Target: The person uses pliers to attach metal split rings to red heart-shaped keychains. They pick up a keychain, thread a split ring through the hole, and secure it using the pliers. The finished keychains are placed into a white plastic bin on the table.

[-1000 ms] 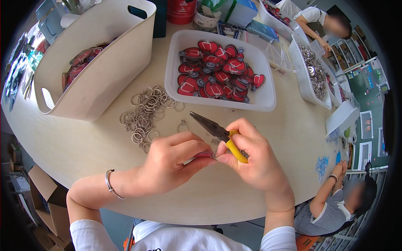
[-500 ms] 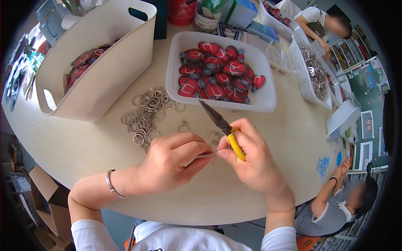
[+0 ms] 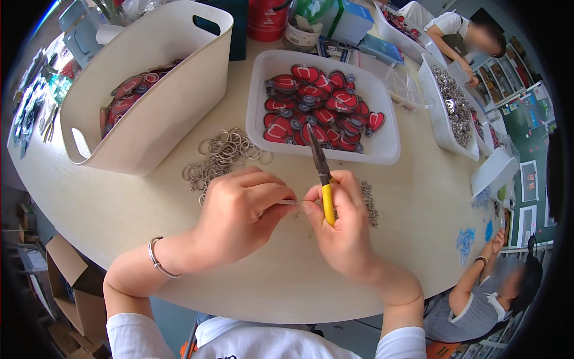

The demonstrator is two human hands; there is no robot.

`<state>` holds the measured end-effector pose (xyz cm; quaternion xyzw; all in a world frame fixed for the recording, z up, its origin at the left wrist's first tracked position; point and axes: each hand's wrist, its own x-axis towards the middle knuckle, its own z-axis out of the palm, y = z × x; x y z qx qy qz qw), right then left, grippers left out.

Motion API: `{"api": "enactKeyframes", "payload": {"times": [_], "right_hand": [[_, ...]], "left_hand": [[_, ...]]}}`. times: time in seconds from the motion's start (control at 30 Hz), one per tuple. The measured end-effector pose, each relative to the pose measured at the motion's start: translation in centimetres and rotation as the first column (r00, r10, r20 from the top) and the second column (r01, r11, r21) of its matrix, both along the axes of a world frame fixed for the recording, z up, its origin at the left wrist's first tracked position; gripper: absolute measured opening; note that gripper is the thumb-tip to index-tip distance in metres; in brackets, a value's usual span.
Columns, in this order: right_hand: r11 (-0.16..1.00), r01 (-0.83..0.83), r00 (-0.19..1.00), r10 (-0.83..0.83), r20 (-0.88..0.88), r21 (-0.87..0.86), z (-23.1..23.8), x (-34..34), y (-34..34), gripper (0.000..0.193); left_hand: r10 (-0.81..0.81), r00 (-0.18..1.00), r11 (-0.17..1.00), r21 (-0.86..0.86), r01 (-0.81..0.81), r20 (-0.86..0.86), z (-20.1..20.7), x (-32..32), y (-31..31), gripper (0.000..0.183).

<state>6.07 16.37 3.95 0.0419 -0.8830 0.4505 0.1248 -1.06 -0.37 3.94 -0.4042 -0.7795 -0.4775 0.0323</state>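
My left hand (image 3: 236, 212) pinches a thin flat piece (image 3: 288, 202), seen edge-on, so its face is hidden. Against the palm of my right hand (image 3: 347, 236) rests a pair of needle-nose pliers (image 3: 319, 160) with yellow handles, jaws pointing away from me. My right thumb and forefinger meet at the end of the flat piece; whether something tiny is between them cannot be made out. Beyond my left hand lies a heap of metal split rings (image 3: 218, 157). Small metal links (image 3: 368, 203) are piled just right of my right hand.
A white tray (image 3: 382, 157) of red sandal-shaped tags (image 3: 323, 113) stands ahead. At left is a tall cream bin (image 3: 161, 128) with more tags. A tub of metal parts (image 3: 451, 107) sits at right. Two other people work along the table's right side, beside blue pieces (image 3: 465, 242).
The pliers have swung more upright in my right hand. Both hands have moved slightly farther from me, still together at the flat piece. The small links' pile shows more. The view has shifted a little.
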Motion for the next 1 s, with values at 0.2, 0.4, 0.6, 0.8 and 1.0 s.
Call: {"api": "enactKeyframes", "payload": {"times": [0.2,0.4,0.6,0.8,1.0], "right_hand": [[1.000,0.018,1.000,-0.018,-0.015,-0.008,-0.9,-1.1,0.0,0.010],[0.942,-0.185,0.975,0.212,-0.072,0.279,-4.2,-2.0,-0.7,0.019],[0.922,-0.207,0.969,0.239,-0.060,0.328,-4.1,-2.2,-1.1,0.021],[0.909,-0.174,0.942,0.265,-0.205,0.378,-5.1,-2.9,-0.4,0.021],[0.989,-0.058,0.994,0.070,-0.085,0.136,-3.5,-2.6,0.5,0.017]], "left_hand": [[0.172,0.966,0.983,0.101,-0.154,-0.192,3.3,-2.3,-2.2,0.015],[0.179,0.941,0.973,0.194,-0.125,-0.287,6.4,-2.3,-4.2,0.015],[0.120,0.964,0.976,0.205,-0.070,-0.239,5.8,-1.7,-3.6,0.016],[0.091,0.966,0.978,0.204,-0.042,-0.241,5.1,-1.8,-3.1,0.015],[0.013,1.000,0.978,0.206,-0.014,0.004,3.4,-1.6,-2.3,0.015]]}}
